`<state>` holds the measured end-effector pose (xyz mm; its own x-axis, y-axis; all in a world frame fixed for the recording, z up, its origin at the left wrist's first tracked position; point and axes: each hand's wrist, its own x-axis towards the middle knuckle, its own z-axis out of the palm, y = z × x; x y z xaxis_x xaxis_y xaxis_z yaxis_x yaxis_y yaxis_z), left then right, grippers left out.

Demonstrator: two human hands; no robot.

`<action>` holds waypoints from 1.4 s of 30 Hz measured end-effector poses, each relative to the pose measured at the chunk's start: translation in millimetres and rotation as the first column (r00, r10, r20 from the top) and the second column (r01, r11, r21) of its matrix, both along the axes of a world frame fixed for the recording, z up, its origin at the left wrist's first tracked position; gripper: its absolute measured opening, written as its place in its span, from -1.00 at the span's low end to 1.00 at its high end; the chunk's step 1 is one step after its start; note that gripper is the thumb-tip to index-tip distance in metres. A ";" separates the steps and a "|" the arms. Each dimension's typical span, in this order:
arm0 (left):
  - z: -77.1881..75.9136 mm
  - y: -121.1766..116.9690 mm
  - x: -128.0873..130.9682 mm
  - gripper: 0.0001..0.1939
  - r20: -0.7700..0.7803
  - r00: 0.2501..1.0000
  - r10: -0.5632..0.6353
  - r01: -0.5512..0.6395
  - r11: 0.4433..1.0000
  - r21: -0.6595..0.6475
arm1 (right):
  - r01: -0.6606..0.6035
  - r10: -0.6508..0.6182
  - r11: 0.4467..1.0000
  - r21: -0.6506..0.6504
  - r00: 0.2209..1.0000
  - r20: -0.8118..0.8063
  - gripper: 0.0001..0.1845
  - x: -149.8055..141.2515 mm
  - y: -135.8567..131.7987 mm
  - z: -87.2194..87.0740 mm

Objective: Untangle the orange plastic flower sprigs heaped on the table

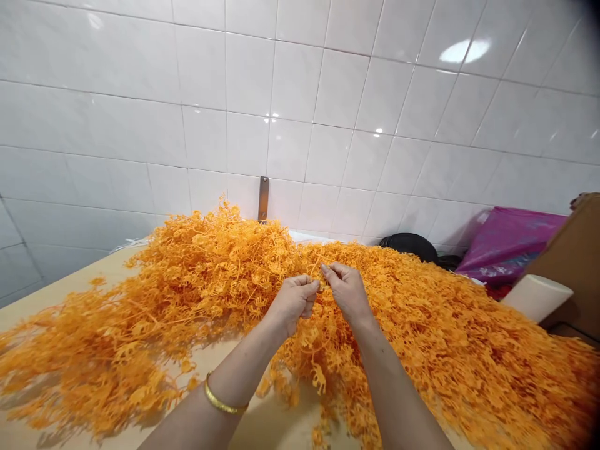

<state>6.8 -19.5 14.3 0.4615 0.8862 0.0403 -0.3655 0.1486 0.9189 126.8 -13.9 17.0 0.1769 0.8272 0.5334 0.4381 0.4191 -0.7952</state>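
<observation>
Across the table lies a large heap of orange artificial flower sprays (210,262), thin plastic stems with many small blossoms. My left hand (294,301) is closed in a pinch in the middle of the heap, a gold bangle on its wrist. Close beside it, my right hand (345,289) also pinches, thumb against forefinger. Both hands seem to hold parts of an orange flower spray, which hangs below them (314,369) toward the table. The exact point of grip is hidden by the fingers.
The pale table top (276,419) shows between the piles. Behind stands a white tiled wall (290,81) with a metal bracket (264,199). At the right back are black round items (409,245), a purple bag (510,244), a white roll (537,297) and a cardboard box (574,262).
</observation>
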 end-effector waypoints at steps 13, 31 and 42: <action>24.0 -32.3 5.4 -0.67 -0.004 1.000 0.009 -0.008 0.974 0.225 | 0.268 -0.294 0.955 -0.126 0.815 -0.499 -0.79 28.1 13.7 -3.9; 5.4 -2.7 3.2 -0.96 0.021 0.962 0.272 -0.269 0.935 0.232 | -0.603 0.450 0.739 -0.301 0.774 -0.444 -0.67 -0.5 -8.2 5.7; 7.3 -6.7 5.0 -0.86 0.073 0.943 0.326 -0.334 0.927 0.169 | -0.368 0.263 0.924 -0.103 0.809 -0.526 -0.59 -5.5 5.5 -0.9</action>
